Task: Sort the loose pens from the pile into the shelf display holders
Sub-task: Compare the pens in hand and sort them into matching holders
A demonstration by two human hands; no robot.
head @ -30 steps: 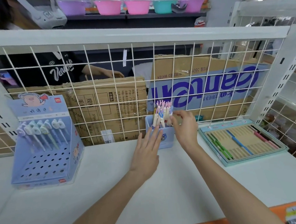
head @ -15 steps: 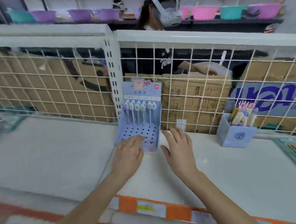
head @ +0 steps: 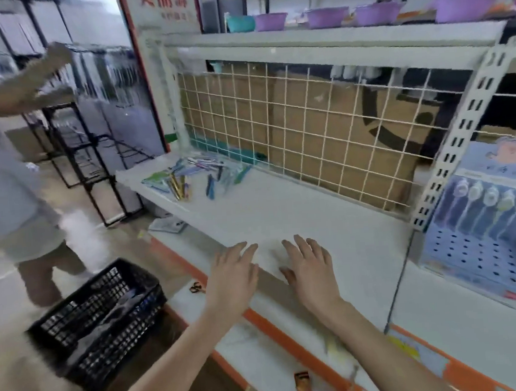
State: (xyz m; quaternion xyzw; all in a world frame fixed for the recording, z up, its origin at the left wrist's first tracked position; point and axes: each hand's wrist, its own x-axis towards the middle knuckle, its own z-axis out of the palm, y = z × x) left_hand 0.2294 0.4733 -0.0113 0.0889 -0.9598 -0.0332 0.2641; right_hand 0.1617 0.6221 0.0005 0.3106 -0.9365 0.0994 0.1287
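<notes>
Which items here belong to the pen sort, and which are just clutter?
Job:
pile of loose pens at the shelf's far left
blue display holder at right, a row of pens in it
left hand and right hand, both empty

Lying about:
black basket on the floor
scissors
cardboard boxes behind the wire grid
purple basins

You can read little here. A sign (head: pixel 164 2) at the top edge, above the shelf's far left corner, carries large red characters, 美丽 and a third cut off by blur; the small line beneath them is too blurred. The print on the blue holder (head: pixel 493 218) by the right edge is unreadable.
</notes>
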